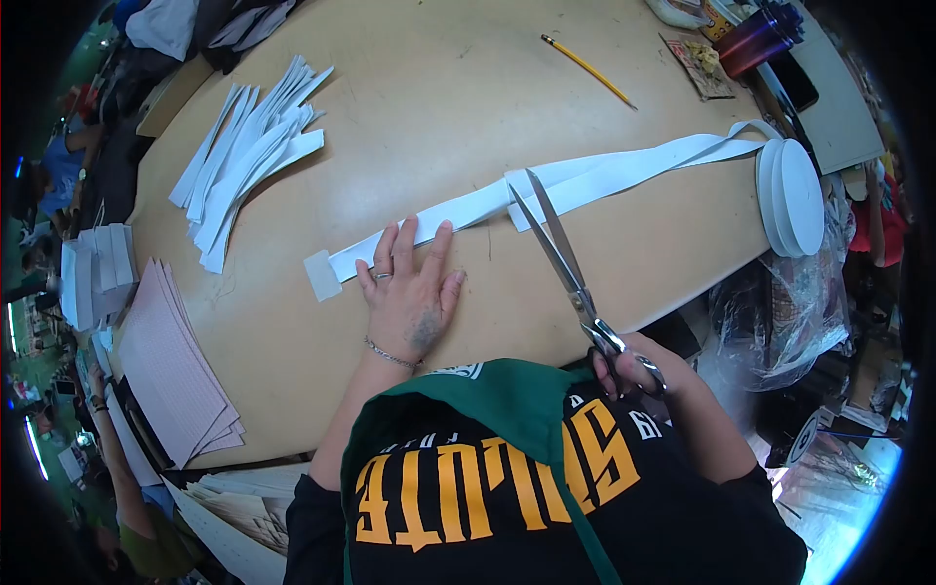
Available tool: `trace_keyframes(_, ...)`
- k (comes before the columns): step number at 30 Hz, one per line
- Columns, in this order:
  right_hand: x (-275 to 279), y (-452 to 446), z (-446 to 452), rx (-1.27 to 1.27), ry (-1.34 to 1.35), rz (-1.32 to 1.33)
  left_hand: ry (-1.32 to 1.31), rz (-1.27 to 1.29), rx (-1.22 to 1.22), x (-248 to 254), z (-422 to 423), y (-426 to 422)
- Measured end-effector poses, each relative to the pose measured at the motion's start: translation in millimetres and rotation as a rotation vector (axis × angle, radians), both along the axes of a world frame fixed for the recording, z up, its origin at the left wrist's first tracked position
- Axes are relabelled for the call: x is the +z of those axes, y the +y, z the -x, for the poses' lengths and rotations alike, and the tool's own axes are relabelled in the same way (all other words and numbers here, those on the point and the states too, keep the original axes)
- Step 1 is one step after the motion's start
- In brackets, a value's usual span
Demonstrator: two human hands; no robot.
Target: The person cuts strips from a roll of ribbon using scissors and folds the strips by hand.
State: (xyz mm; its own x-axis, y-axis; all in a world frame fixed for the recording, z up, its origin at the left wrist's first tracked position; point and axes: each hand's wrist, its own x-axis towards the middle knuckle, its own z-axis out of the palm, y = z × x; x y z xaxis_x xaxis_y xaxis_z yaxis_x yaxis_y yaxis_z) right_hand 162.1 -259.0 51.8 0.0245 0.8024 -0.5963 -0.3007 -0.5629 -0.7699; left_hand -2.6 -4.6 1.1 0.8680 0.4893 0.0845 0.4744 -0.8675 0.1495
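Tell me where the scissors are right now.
In the head view, the scissors are just right of centre, in the right hand, parted blades pointing up at the white strips.

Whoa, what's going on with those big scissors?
A person's left hand presses a white strip onto the table. Their right hand holds the scissors, blades open over the white bands leading toward a white roll. A pile of white strips lies to the left.
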Motion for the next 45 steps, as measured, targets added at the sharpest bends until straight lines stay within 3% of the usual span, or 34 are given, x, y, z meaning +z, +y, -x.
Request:
trace_keyframes(5, 2, 19, 5, -0.052, 0.007, 0.150, -0.027, -0.012, -0.004, -3, 1, 1)
trace_keyframes(23, 6, 2, 2, 0.009, 0.012, 0.144, -0.001, -0.027, -0.001, -4, 0, 0)
trace_keyframes(45, -8, 58, 11, -0.166, -0.083, 0.134, -0.010, -0.018, 0.008, -3, 1, -1)
